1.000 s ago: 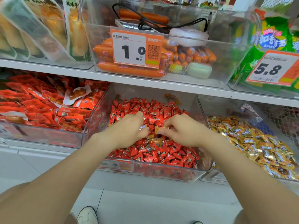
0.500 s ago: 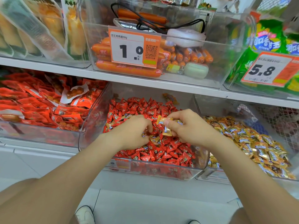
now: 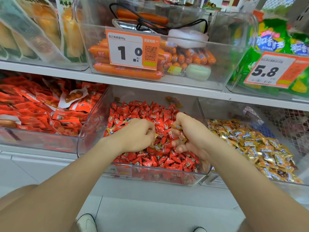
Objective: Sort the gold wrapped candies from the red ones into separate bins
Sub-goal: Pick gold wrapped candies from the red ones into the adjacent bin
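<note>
A clear middle bin [image 3: 150,177] holds a heap of red candies [image 3: 150,113], with a few gold ones mixed in. To its right, a second clear bin [image 3: 203,113] holds gold candies [image 3: 260,144]. Both hands are over the red heap. My right hand [image 3: 192,136] grips several gold candies [image 3: 176,126] in its curled fingers. My left hand [image 3: 138,136] is curled down into the heap, its fingertips on a gold candy [image 3: 155,136]. One gold candy [image 3: 172,99] lies at the back of the red bin.
A bin of red snack packets [image 3: 41,111] stands at the left. The shelf above [image 3: 150,87] carries bins of sausages [image 3: 127,72] with price tag [image 3: 132,49], yellow packets and green bags [image 3: 267,44]. A wire mesh [image 3: 287,128] is at far right. My shoes show on the floor below.
My right hand has turned downward toward the heap with the gold candies still in it. My left hand has stayed in the red heap, now pinching at a gold wrapper.
</note>
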A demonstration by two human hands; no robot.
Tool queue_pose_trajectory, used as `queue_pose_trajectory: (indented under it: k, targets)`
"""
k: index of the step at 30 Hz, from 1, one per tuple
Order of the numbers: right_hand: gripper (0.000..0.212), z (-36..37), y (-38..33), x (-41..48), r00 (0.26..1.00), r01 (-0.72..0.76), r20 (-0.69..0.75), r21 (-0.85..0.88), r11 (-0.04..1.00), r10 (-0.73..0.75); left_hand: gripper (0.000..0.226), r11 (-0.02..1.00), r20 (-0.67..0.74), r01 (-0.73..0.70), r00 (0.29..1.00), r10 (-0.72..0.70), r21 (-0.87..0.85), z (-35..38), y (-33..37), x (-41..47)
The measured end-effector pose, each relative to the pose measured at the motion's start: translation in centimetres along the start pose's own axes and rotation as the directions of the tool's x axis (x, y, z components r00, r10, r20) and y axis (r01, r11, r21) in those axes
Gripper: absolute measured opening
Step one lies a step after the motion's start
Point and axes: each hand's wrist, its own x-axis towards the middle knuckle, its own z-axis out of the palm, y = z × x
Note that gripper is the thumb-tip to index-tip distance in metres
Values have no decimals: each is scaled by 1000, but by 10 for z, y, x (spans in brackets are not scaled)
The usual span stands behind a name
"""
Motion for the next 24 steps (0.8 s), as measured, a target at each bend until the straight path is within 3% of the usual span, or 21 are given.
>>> queue_pose_trajectory:
  k: [4, 8, 9, 11, 13, 15, 18, 20, 21, 24]
  targets:
    - [35, 4, 1, 5, 996, 65, -57, -66, 996, -68, 42, 997, -98, 72, 992, -75, -34, 1, 2, -2]
    - [53, 3, 6, 10, 988, 141, 86, -228, 963, -125, 59, 993, -83, 113, 990, -111, 17, -2, 0, -7]
    - [54, 2, 7, 11, 987, 146, 107, -258, 955, -122, 56, 991, -70, 134, 988, -135, -25, -5, 0, -8]
    - [35, 0, 8, 15, 981, 178, 133, -351, 919, -139, 41, 971, -40, 172, 983, -181, -167, -9, 0, -10]
    - [17, -1, 9, 20, 962, 273, 172, -520, 809, -213, 23, 962, -53, 171, 981, -186, -213, -12, 0, -13]
    - [20, -1, 10, 27, 928, 373, 260, -674, 638, -267, 9, 964, -105, 141, 980, -168, -226, -13, -2, -14]
    - [38, 2, 10, 33, 904, 426, 362, -788, 445, -226, 12, 994, -114, 50, 992, -60, -94, -13, -10, -12]
    - [47, 3, 9, 36, 913, 408, 361, -832, 377, -190, 8, 1000, -27, 29, 999, -29, 6, -12, -15, -11]
    - [49, 4, 7, 36, 920, 392, 352, -852, 348, -173, 17, 999, 17, 39, 999, -39, 32, -11, -18, -11]
    - [32, 6, 4, 38, 937, 349, 329, -884, 310, -118, 28, 994, 94, 80, 992, -87, 79, -10, -22, -13]
